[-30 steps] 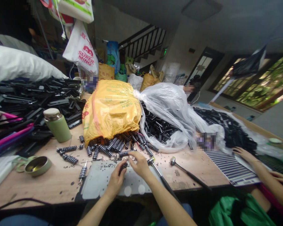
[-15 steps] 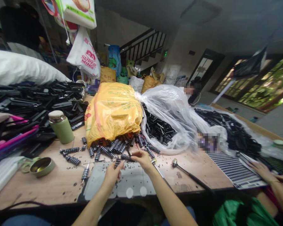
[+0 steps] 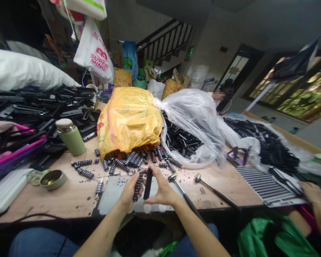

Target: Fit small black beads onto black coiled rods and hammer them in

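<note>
Black bar [image 3: 148,184] near the surface's front edge [image 3: 210,203]: your right hand [image 3: 163,188] pinches its ends, likely freeing its sides; left hand [image 3: 128,190] clasps a checkered cylinder [image 3: 137,187].

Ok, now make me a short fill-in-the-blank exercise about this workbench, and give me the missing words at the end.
1. The left hand holds a patterned roll, and the right hand grips a plain ____ bar.
2. Exactly ____ hammers are visible.
3. The thermos has a ____ body.
4. The large bag just left of the clear plastic bag is ____.

Missing words: black; two; green; yellow.
</note>
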The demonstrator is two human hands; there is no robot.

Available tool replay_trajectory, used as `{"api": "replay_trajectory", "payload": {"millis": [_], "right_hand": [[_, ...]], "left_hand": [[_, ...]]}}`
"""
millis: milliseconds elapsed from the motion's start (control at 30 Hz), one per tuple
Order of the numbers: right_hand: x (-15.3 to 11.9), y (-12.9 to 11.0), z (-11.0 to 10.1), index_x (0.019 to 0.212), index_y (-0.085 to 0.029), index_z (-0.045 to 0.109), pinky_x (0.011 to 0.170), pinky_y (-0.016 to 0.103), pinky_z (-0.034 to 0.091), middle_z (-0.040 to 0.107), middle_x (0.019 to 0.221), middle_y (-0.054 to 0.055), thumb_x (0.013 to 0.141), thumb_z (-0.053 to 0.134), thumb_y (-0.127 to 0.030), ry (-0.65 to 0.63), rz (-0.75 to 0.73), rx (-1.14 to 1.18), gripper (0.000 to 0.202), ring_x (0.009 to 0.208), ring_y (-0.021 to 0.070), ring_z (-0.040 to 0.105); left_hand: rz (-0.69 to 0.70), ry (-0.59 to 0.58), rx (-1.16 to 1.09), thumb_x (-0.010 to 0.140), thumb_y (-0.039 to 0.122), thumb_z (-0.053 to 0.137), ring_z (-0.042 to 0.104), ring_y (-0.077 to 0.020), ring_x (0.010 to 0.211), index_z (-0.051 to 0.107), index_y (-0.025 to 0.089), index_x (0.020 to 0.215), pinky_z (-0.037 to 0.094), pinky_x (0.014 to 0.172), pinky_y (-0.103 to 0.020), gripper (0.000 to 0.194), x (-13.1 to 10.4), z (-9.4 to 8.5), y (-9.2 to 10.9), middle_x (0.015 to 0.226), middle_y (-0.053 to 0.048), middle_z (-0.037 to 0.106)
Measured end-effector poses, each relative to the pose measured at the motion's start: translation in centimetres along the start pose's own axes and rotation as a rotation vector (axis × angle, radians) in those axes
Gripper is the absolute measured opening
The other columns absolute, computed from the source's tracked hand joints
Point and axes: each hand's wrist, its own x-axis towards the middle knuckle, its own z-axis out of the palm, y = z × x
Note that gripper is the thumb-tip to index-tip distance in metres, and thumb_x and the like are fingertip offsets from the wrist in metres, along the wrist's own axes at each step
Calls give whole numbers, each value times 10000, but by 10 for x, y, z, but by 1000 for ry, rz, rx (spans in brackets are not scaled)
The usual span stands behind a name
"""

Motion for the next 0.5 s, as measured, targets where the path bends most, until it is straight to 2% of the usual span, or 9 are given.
{"api": "replay_trajectory", "payload": {"millis": [67,200,367,500], "right_hand": [[-2,-3,5,1376,-179,104,1072,394,213,241,1398,140,490,786,-420,18,-28,74,1144,1297,252,225],[-5,-8,15,1357,-192,159,1066,389,233,278,1381,132,503,782,-393,30,-41,129,1076,1286,246,256],[-8,-7,17,1361,-196,154,1061,396,243,290,1374,133,492,786,-376,41,48,144,1089,1273,249,284],[-12,-4,19,1360,-198,154,1057,398,244,293,1373,128,483,789,-326,58,86,217,1091,1264,252,300]], "left_hand": [[-14,20,-115,710,411,595,474,-66,404,563,163,1048,338,355,-164,421,-2,1,2,601,30,575],[-87,57,-188,726,376,580,537,-106,430,562,153,960,440,401,-212,325,-4,8,2,571,20,571],[-103,63,-97,748,348,559,534,-102,387,536,153,934,426,347,-192,270,-6,19,4,529,47,518],[-175,57,-91,765,321,538,528,-92,376,532,150,881,415,335,-174,206,-5,22,6,519,46,511]]}}
